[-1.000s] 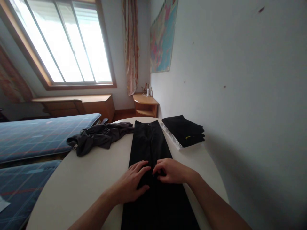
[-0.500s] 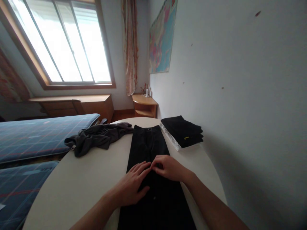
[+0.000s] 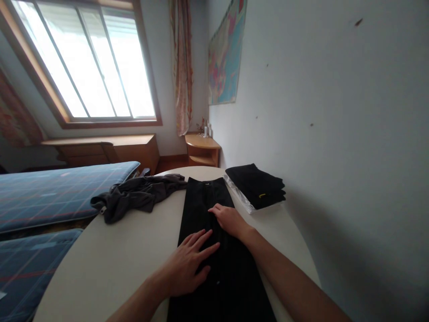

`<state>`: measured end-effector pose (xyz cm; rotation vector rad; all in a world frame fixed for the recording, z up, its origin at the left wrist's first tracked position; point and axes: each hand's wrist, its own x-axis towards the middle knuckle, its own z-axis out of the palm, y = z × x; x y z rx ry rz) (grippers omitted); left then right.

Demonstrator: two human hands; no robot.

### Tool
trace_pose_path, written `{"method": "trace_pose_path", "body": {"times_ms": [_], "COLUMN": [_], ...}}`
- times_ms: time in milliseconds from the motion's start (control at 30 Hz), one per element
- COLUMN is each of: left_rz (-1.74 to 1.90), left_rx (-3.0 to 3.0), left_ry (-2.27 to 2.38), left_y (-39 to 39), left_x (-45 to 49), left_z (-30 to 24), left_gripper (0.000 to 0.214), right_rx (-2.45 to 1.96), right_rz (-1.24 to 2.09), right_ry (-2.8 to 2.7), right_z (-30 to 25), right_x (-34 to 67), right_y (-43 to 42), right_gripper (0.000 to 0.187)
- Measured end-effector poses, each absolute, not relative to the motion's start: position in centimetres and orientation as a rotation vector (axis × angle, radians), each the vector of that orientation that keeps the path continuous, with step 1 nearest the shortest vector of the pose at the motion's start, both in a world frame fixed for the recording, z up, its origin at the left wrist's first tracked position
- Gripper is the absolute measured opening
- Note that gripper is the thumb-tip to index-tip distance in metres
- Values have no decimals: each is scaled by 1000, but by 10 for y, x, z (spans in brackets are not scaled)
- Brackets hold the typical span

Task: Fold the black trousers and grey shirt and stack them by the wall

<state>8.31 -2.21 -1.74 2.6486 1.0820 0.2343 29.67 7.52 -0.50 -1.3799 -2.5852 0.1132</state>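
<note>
A pair of black trousers (image 3: 201,197) lies lengthwise on the round white table (image 3: 127,250), waistband at the far end. My left hand (image 3: 189,261) rests on the trousers with its fingers spread, palm down. Farther up, near the fly, my right hand (image 3: 229,219) has its fingers drawn together, the thumb and index fingertips pinching at the fabric along the middle seam. Between the legs' upper layers a small pale spot shows just below the left hand.
A crumpled dark grey garment (image 3: 137,197) lies at the table's far left. Folded black clothes (image 3: 254,183) sit stacked on a clear plastic bag (image 3: 239,192) at the far right, close to the wall (image 3: 335,170). Blue plaid mattresses (image 3: 67,192) stand left of the table.
My right hand has moved up the trousers, away from the left hand's fingertips. My left hand's fingers have spread wider, roughly in the same place.
</note>
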Motion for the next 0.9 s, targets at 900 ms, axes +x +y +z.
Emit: {"method": "trace_pose_path", "body": {"times_ms": [900], "left_rz": [297], "left_rx": [2690], "left_ry": [1070], "left_y": [-22], "left_x": [83], "left_z": [-28], "left_gripper": [74], "right_rx": [-1320], "right_rz": [134], "right_ry": [-2400], "right_z": [-20], "right_x": [290], "right_y": [75], "right_gripper": [41]}}
